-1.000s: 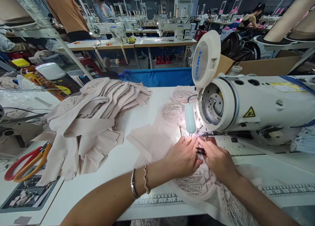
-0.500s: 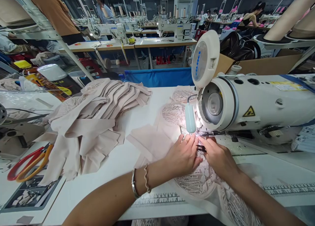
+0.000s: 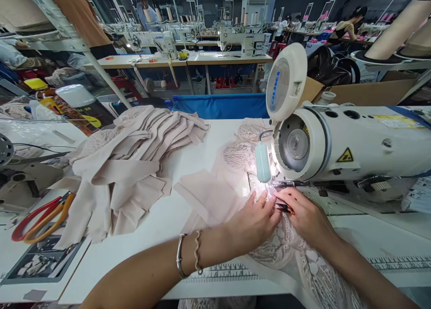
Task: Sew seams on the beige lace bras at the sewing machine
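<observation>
My left hand (image 3: 254, 221) lies over the pale pink lace piece (image 3: 274, 250), fingers stretched and slightly apart, tips pressing the cloth just in front of the lit needle area. Beside it, my right hand (image 3: 305, 215) is closed around small dark-bladed snips (image 3: 284, 208) with an orange part showing; the blades point left toward my left hand. The fingertips of my right hand also touch the fabric edge. A pale green lamp (image 3: 262, 162) hangs over the spot, left of the white sewing machine head (image 3: 363, 141). The needle itself is hidden by glare and fingers.
To the left lies a pile of beige fabric pieces (image 3: 134, 165). Red-and-orange-handled scissors (image 3: 47, 219) rest beside it, above a grey tray (image 3: 67, 273) of small parts. Spray cans (image 3: 84, 105) stand behind. A ruler strip (image 3: 225, 273) runs along the front edge. Other people work farther back.
Both hands have drawn slightly back from the needle area toward me. More of the snips, including the orange part, now shows under my right hand. The view has shifted a little.
</observation>
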A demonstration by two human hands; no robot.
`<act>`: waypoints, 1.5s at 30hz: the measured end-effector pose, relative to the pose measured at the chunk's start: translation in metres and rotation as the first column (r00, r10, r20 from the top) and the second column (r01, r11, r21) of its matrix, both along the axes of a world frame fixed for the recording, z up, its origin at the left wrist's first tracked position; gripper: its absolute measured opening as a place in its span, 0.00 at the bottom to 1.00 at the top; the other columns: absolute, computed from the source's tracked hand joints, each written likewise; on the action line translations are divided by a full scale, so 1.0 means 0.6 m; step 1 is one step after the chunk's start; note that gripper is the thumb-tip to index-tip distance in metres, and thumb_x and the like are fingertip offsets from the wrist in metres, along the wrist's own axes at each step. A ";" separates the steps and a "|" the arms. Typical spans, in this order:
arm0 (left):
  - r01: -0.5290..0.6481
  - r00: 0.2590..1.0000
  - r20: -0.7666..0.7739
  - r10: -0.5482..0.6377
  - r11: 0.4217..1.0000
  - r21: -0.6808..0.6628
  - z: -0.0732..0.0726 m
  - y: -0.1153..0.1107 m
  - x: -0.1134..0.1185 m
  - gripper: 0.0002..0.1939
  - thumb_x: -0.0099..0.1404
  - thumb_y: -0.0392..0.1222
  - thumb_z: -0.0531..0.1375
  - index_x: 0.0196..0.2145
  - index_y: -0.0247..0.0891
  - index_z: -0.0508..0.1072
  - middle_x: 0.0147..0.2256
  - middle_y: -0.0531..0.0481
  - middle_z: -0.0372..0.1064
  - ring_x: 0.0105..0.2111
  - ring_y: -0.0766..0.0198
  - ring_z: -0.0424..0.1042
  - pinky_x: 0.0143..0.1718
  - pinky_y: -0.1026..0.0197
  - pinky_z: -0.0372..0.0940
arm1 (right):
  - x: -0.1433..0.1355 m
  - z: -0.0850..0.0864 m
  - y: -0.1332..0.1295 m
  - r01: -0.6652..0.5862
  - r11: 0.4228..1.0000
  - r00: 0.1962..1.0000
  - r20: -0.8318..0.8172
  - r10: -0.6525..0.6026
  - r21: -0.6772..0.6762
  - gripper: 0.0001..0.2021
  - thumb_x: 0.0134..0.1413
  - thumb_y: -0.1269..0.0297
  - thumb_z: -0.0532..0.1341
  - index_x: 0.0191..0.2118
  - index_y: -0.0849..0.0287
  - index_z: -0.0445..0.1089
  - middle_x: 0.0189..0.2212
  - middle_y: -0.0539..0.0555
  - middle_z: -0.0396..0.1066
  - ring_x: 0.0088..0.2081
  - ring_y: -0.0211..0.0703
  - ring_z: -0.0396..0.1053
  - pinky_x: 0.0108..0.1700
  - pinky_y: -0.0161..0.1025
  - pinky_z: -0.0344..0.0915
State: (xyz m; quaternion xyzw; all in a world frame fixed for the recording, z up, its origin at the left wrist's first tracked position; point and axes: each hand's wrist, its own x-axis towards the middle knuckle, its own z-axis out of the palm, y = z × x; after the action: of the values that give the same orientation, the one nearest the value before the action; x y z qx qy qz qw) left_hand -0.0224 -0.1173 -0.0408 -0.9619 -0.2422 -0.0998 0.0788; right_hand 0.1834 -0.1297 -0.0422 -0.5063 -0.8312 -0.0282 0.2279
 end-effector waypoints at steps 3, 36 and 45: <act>0.024 1.000 0.006 -0.024 0.997 -0.079 0.000 0.017 -0.007 0.15 0.73 0.36 0.54 0.54 0.30 0.71 0.60 0.34 0.65 0.62 0.40 0.64 0.60 0.40 0.62 | -0.001 -0.003 0.007 0.002 1.000 1.000 0.029 -0.003 0.024 0.25 0.52 0.81 0.51 0.52 0.57 0.72 0.46 0.54 0.76 0.38 0.43 0.77 0.36 0.37 0.70; 0.286 0.944 0.208 -0.257 0.950 -0.122 0.008 0.055 -0.023 0.18 0.78 0.47 0.51 0.45 0.30 0.73 0.39 0.41 0.75 0.44 0.54 0.72 0.51 0.49 0.66 | 0.035 0.017 -0.015 0.101 0.982 0.960 0.275 -0.055 -0.158 0.33 0.45 0.76 0.57 0.59 0.46 0.70 0.25 0.43 0.78 0.25 0.42 0.73 0.27 0.36 0.55; 0.243 0.962 0.158 -0.223 0.962 -0.122 0.018 0.058 -0.028 0.20 0.79 0.47 0.47 0.42 0.32 0.74 0.42 0.40 0.74 0.48 0.51 0.69 0.53 0.47 0.62 | 0.024 0.022 0.011 0.088 0.981 0.938 0.345 -0.024 -0.171 0.37 0.43 0.77 0.57 0.62 0.50 0.69 0.26 0.47 0.79 0.28 0.43 0.73 0.28 0.38 0.57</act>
State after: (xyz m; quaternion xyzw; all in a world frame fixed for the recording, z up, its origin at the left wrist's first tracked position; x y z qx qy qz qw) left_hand -0.0392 -0.0824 -0.0299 -0.9772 -0.1385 -0.1597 -0.0191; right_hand 0.1979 -0.1230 -0.0292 -0.5361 -0.8423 -0.0451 0.0320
